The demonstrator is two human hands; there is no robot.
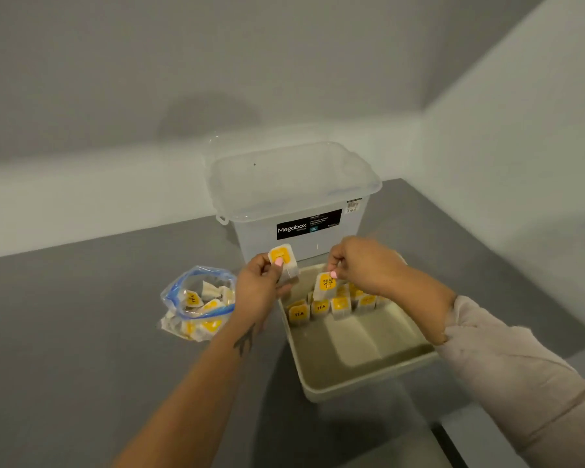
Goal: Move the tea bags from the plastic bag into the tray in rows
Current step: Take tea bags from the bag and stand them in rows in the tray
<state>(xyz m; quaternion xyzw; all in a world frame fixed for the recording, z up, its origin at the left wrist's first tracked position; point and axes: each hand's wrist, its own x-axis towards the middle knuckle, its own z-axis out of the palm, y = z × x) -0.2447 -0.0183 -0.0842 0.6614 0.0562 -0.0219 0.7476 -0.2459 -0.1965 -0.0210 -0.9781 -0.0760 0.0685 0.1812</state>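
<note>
Nearest to us, our two forearms reach out over the grey table (81, 332), the right one in a pale sleeve (520, 383). We are midway through the filling step, by our judgement: tea bags stand upright along the far end of the tray (368, 386), in what looks like two rows, the front row (331, 307) showing yellow labels, while the near part of the tray is bare.

Our right hand (362, 265) is curled, its thumb and fingers pinching one tea bag (325, 285) by its top edge, so that it hangs just above the standing rows, tilted a little. Whether its lower edge already touches the others we cannot tell. Our left hand (260, 288) grips a second tea bag (282, 261) between thumb and fingers, held up beside the tray's far left corner, apart from the rows.

The next move, as we judge it, calls for lowering the right hand's bag upright into a gap in the rows without toppling its neighbours, then letting go and passing over the bag held by the left.

The plastic bag (200, 302) lies on the table just left of our left hand, open at the mouth, with many tea bags inside. Behind the tray stands a clear storage box (294, 197) with its lid on.
</note>
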